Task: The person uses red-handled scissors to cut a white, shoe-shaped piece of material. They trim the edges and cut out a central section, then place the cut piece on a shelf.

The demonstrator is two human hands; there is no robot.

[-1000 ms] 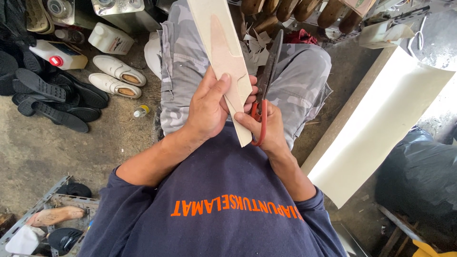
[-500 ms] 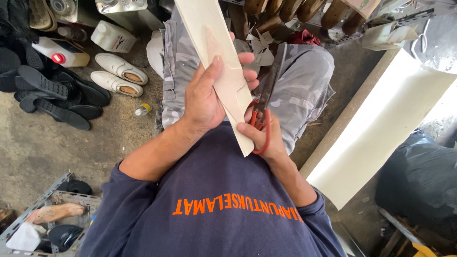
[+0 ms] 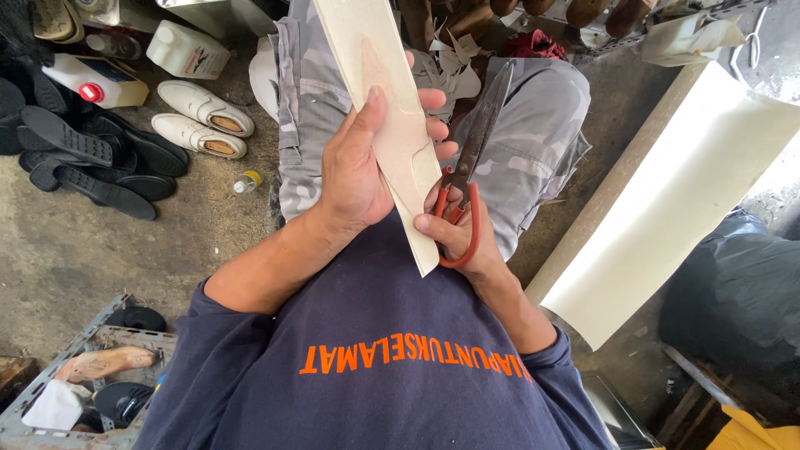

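- The cream sheet strip [image 3: 392, 125] stands upright over the person's lap, raised slightly higher than a second ago.
- Left hand [image 3: 354, 171] grips the strip's left edge, fingers wrapped behind.
- Right hand [image 3: 454, 237], just right of the strip's lower tip, holds red-handled scissors [image 3: 475, 158], blades now closed and pointing up.
- White shoes [image 3: 204, 121] lie well left of the strip.

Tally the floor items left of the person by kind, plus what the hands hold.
White shoes: 2
White jugs: 2
Small yellow-capped bottle: 1
Cream sheet, left hand: 1
Red-handled scissors, right hand: 1
Total: 7
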